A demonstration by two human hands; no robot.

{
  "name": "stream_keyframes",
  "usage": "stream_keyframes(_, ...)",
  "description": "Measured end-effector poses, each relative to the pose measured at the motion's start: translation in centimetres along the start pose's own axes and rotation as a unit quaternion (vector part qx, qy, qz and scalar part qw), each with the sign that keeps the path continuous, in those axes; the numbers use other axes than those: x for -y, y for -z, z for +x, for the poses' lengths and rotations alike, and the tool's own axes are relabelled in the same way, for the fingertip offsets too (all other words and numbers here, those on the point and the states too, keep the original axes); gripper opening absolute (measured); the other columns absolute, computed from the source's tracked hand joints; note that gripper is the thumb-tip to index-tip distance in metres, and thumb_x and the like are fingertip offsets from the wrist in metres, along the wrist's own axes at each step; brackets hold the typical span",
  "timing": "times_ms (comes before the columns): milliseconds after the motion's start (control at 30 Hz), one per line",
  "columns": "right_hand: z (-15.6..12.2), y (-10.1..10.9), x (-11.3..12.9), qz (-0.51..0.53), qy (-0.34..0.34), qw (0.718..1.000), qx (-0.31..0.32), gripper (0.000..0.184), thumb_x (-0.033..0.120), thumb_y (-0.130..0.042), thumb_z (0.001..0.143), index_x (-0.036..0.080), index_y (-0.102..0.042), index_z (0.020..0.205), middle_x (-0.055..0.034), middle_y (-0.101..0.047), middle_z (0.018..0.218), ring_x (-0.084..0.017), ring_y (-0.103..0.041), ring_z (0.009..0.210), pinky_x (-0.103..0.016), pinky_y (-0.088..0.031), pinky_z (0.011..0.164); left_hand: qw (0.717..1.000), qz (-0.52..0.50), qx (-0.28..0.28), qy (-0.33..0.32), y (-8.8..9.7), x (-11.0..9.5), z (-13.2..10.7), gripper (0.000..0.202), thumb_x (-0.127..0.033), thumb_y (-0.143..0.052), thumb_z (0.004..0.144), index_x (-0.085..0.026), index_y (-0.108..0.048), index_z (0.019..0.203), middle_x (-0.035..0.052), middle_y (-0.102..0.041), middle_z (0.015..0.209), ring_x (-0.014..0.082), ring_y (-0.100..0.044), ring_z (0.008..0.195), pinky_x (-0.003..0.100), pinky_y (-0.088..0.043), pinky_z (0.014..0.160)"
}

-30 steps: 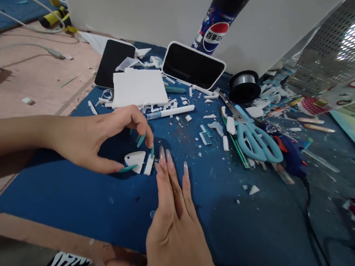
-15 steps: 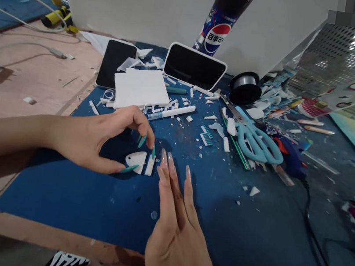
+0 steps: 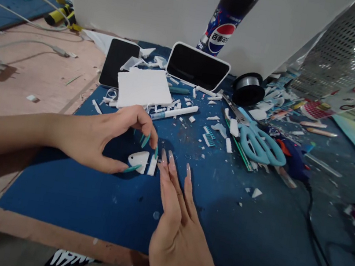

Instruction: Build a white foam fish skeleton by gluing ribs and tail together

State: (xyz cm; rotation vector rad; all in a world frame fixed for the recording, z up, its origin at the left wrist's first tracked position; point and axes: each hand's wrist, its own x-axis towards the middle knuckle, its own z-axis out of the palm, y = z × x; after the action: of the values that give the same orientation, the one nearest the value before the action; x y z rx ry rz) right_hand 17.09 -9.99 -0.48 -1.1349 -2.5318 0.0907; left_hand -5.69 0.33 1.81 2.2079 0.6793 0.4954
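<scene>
A white rounded piece [image 3: 138, 160] with a small dark hole lies flat on the blue mat [image 3: 87, 204]. Just right of it, across a narrow gap, is a short white strip [image 3: 153, 165]. My left hand [image 3: 110, 138] arches over them with fingers apart; its thumbnail rests on the rounded piece and a fingertip is at the strip's upper end. Beside the strip's right edge, my right hand [image 3: 179, 213] has its long-nailed fingers stretched out. I cannot make out whether a tiny bit lies at its fingertips.
Behind the hands are a white sheet block [image 3: 146, 87], a white pen [image 3: 175, 112] and a propped phone [image 3: 198, 67]. Blue scissors [image 3: 259, 141], a glue gun [image 3: 294, 157] with its cord, a wire spool [image 3: 249, 89] and scraps lie right. A cola bottle [image 3: 225, 24] stands behind.
The whole view has shifted slightly, so everything sits a little further right. Both hands keep nearly the same pose around the white pieces.
</scene>
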Motion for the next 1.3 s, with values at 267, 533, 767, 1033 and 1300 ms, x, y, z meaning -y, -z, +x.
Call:
stream_keyframes(267,0.16,0.17,-0.23,0.011,0.021,1.0,0.005,0.084,0.035,-0.045,0.092,0.003,0.01,0.147,-0.0242,-0.032,0.147,-0.035,-0.023,0.138,-0.059,-0.031,0.109,1.0,-0.006,-0.009,-0.005,-0.09,0.09,0.01,0.043,-0.016,-0.061,0.071,-0.025,-0.034,0.103,0.0046,-0.055,0.11,0.021,-0.055,0.102,0.034,-0.042,0.089)
stream_keyframes(533,0.22,0.08,-0.19,0.031,0.011,0.999,0.011,0.083,0.039,-0.044,0.093,0.008,0.011,0.148,-0.0225,-0.029,0.149,-0.035,-0.025,0.138,-0.063,-0.029,0.108,1.0,0.007,0.004,-0.006,0.14,-0.01,0.04,0.043,-0.017,-0.061,0.072,-0.025,-0.032,0.103,0.0048,-0.055,0.111,0.0208,-0.055,0.102,0.034,-0.042,0.089)
stream_keyframes(767,0.3,0.17,-0.13,0.036,0.007,0.999,0.02,0.082,0.039,-0.044,0.093,0.008,0.01,0.148,-0.0222,-0.027,0.15,-0.035,-0.024,0.138,-0.065,-0.028,0.107,1.0,-0.003,-0.015,-0.003,-0.31,0.04,-0.06,0.04,-0.019,-0.059,0.074,-0.025,-0.033,0.103,0.0047,-0.054,0.109,0.0206,-0.054,0.101,0.035,-0.041,0.089)
stream_keyframes(1033,0.24,0.08,-0.12,0.028,0.018,0.999,0.026,0.081,0.047,-0.04,0.093,0.005,0.005,0.147,-0.0244,-0.026,0.15,-0.035,-0.022,0.139,-0.065,-0.025,0.108,1.0,-0.008,-0.022,0.003,-0.48,0.07,-0.09,0.039,-0.021,-0.059,0.074,-0.026,-0.033,0.104,0.0043,-0.054,0.109,0.0205,-0.053,0.1,0.035,-0.04,0.089)
stream_keyframes(1300,0.34,0.08,-0.19,0.011,0.012,1.0,0.011,0.088,0.053,-0.036,0.092,-0.005,0.003,0.145,-0.0295,-0.029,0.146,-0.036,-0.016,0.141,-0.062,-0.026,0.108,1.0,0.014,0.015,-0.005,0.15,0.1,0.06,0.048,-0.016,-0.063,0.069,-0.027,-0.032,0.104,0.0054,-0.055,0.111,0.0224,-0.055,0.101,0.036,-0.042,0.088)
